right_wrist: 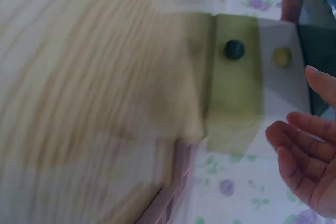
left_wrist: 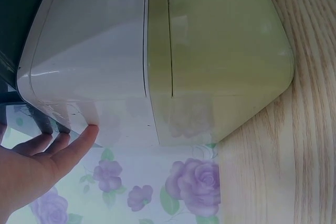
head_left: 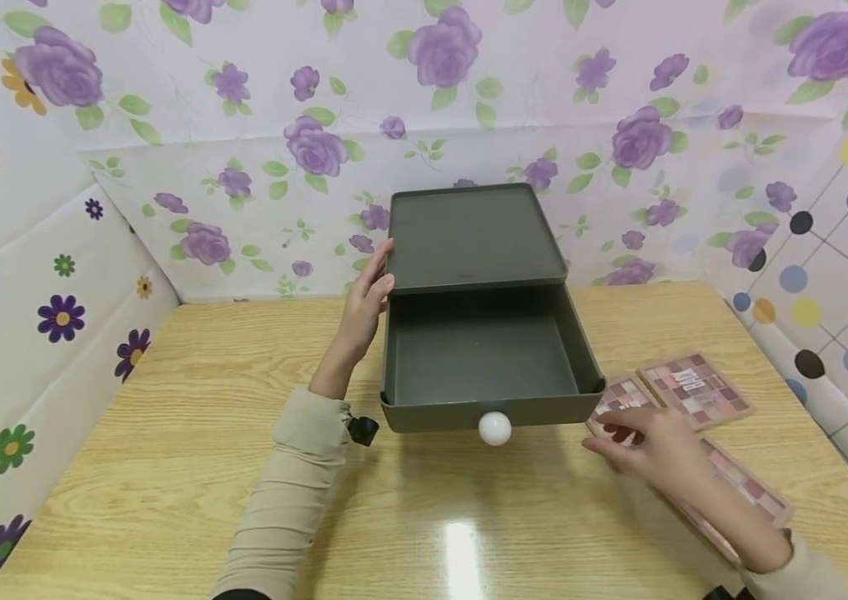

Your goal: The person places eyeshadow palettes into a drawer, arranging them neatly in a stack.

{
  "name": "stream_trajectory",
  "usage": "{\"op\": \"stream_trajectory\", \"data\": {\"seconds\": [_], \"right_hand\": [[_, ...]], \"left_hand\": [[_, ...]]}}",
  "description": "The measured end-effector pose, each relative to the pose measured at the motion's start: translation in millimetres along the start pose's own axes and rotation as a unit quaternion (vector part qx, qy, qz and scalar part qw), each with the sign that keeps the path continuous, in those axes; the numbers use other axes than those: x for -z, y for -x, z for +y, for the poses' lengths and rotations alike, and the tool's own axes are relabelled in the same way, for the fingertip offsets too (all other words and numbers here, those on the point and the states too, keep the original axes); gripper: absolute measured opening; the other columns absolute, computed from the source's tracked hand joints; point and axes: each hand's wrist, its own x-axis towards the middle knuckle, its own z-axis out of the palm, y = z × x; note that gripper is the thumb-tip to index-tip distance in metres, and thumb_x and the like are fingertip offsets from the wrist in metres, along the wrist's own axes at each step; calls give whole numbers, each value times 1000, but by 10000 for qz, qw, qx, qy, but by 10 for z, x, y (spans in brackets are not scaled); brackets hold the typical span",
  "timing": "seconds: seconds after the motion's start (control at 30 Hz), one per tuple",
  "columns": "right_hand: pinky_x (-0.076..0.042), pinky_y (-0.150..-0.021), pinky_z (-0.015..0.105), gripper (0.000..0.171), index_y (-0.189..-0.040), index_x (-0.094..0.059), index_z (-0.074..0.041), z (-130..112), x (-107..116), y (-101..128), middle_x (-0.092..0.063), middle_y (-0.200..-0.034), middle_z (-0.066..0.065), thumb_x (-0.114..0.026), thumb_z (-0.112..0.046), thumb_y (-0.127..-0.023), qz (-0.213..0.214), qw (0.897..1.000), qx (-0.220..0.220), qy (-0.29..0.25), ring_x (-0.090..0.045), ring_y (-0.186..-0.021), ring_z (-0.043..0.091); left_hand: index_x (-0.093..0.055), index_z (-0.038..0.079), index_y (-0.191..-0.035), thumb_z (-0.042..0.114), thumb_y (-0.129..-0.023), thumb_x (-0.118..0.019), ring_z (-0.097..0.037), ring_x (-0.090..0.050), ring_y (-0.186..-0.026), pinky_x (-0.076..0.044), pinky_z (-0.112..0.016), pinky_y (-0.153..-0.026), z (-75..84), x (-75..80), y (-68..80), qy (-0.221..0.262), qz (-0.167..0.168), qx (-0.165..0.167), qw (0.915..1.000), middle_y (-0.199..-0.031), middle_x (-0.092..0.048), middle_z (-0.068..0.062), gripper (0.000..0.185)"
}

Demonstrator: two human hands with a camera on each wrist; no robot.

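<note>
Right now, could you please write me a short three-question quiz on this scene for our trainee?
1. True or false: the drawer stands pulled open.
2. Which hand rests against the side of the box? A) left B) right C) neither
3. Fill in: the right hand hovers over the ______ lying on the table.

Key:
1. True; its inside shows bare, with the white knob facing the person.
2. A; the left hand touches the box with straight fingers.
3. Palettes.
</note>
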Motion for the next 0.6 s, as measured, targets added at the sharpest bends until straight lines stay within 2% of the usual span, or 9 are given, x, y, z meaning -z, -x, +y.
{"op": "stream_trajectory", "data": {"seconds": [0.13,0.23,0.37,0.47,0.57,0.6], "right_hand": [[-49,-57,31,52,-98,-67,3,123,69,37,-66,-82,11,-76,-38,-68,-875,9908,-1010,206,-62,-69,20],[-49,-61,41,68,-108,-60,7,222,118,61,-63,-93,19,-75,-45,-67,-1226,9821,-1381,378,-60,-81,32],[-46,-63,47,87,-113,-52,11,344,157,96,-58,-101,27,-74,-55,-61,-1374,9755,-1526,795,-56,-86,37],[-44,-60,44,101,-118,-46,14,417,176,130,-54,-101,29,-73,-61,-56,-1518,9694,-1694,927,-52,-82,34],[-43,-61,45,110,-122,-40,15,470,180,166,-50,-98,30,-72,-65,-53,-1639,9645,-1799,1028,-50,-82,36],[-43,-63,48,113,-123,-38,15,485,180,173,-49,-99,33,-72,-66,-52,-1701,9626,-1818,1065,-50,-84,41]], "left_hand": [[-23,3,-144,22,-88,-35,-30,-19,-134,-30,-57,-93,0,-3,-1,26,-3,-17,10000,-149,-15,-17,61],[-23,3,-144,22,-87,-34,-30,-19,-134,-30,-57,-93,-3,-2,2,29,1,-23,10000,-149,-15,-18,61],[-23,3,-144,23,-87,-35,-30,-18,-135,-30,-57,-93,-6,3,3,28,17,-22,10000,-149,-15,-18,62],[-23,3,-144,24,-87,-35,-29,-19,-134,-30,-56,-93,-19,7,-5,18,14,-12,10000,-149,-15,-17,62],[-23,6,-145,24,-87,-36,-27,-20,-134,-31,-56,-92,-128,33,-44,42,17,-22,10000,-149,-16,-14,62],[-24,7,-145,25,-87,-36,-25,-20,-134,-31,-55,-92,-172,41,-58,39,26,-30,10000,-150,-17,-12,62]]}}
